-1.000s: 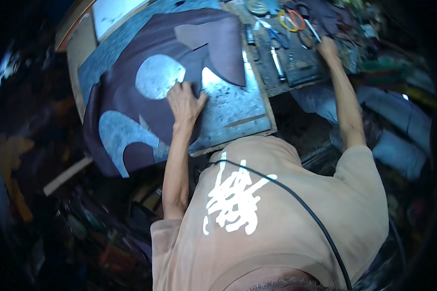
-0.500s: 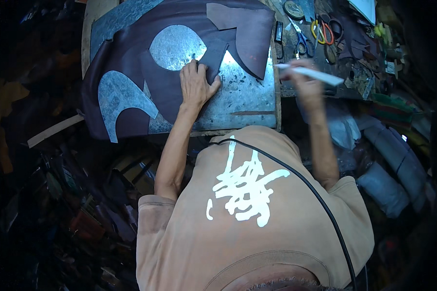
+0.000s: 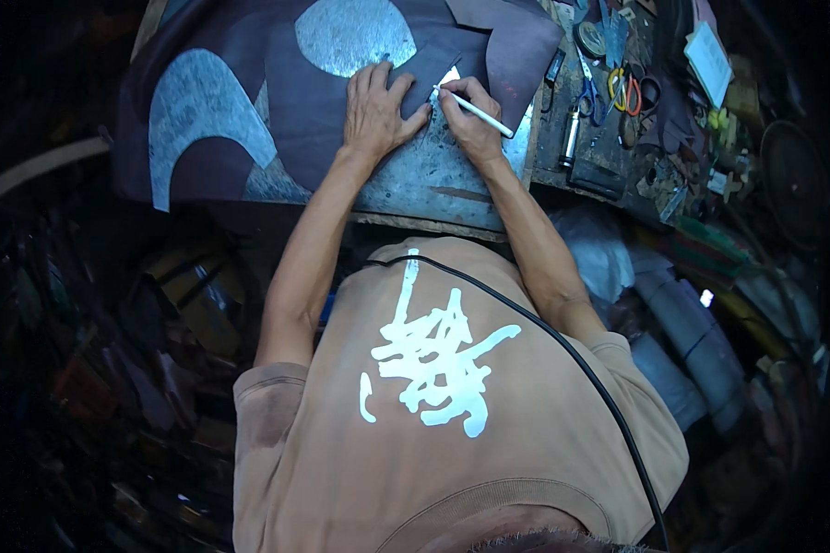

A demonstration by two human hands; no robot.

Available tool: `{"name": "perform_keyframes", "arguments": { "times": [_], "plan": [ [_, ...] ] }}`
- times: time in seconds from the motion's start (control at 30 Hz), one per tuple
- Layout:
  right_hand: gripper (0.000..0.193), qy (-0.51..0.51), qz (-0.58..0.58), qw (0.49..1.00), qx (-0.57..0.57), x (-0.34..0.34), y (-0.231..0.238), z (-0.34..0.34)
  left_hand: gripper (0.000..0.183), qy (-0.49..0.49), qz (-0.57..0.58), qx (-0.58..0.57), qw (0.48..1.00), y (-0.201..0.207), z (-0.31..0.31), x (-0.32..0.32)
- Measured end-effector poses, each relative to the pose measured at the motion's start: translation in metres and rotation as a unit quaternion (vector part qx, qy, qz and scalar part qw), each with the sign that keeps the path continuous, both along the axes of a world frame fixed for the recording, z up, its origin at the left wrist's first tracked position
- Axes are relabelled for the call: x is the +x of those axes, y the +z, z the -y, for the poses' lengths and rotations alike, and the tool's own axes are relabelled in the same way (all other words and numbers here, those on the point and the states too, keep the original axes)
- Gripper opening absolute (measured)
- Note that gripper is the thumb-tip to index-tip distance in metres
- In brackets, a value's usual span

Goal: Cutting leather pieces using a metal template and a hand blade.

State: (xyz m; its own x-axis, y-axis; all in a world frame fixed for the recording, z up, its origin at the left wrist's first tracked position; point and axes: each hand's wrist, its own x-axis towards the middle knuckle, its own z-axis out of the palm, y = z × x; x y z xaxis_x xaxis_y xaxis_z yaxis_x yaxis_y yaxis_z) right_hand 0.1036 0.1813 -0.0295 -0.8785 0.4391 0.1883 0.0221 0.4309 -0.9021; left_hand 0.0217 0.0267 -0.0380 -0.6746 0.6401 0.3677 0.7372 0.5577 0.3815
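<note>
A dark brown leather sheet (image 3: 309,120) lies over a metal-topped table (image 3: 406,180); rounded openings in it show the metal. My left hand (image 3: 378,111) lies on the leather with its fingers spread, pressing a darker flat piece (image 3: 426,74) whose slanted edge runs beside the thumb. In my right hand (image 3: 472,129) is a white pen (image 3: 485,117), gripped between thumb and fingers. Its tip points left, at that slanted edge close to my left thumb; whether it touches is too small to tell. A loose brown leather piece (image 3: 521,46) lies beyond my right hand.
On the bench at the right lie blue-handled scissors (image 3: 588,101), orange-and-yellow-handled scissors (image 3: 624,92), a silver cylindrical tool (image 3: 571,138), a round tape roll (image 3: 588,39) and leather scraps (image 3: 673,124). A black cable (image 3: 563,341) runs across my shirt. Wrapped rolls (image 3: 664,304) stand below the bench.
My right hand has come in from the right side with the pen, to the dark piece's edge. My left hand stays on the leather. The whole view has shifted, with the table higher in it.
</note>
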Motion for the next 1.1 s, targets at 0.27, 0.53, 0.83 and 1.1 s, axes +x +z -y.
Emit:
{"name": "perform_keyframes", "arguments": {
  "times": [0.27, 0.53, 0.83, 1.1],
  "plan": [
    [0.014, 0.029, 0.020, 0.999, 0.015, -0.005, -0.012, 0.002, 0.054, 0.014, 0.026, 0.006, 1.000, -0.005, 0.004, 0.003],
    [0.013, 0.010, 0.031, 0.999, 0.027, -0.006, -0.012, 0.003, 0.051, 0.020, 0.015, 0.004, 1.000, -0.006, -0.002, 0.006],
    [0.011, 0.066, -0.037, 0.993, 0.091, -0.005, -0.017, -0.010, 0.051, 0.013, 0.014, -0.002, 1.000, -0.003, -0.003, 0.005],
    [0.014, 0.017, 0.011, 0.992, -0.121, 0.000, -0.012, -0.012, 0.046, 0.008, 0.036, 0.023, 0.999, -0.008, 0.002, 0.003]
  ]
}}
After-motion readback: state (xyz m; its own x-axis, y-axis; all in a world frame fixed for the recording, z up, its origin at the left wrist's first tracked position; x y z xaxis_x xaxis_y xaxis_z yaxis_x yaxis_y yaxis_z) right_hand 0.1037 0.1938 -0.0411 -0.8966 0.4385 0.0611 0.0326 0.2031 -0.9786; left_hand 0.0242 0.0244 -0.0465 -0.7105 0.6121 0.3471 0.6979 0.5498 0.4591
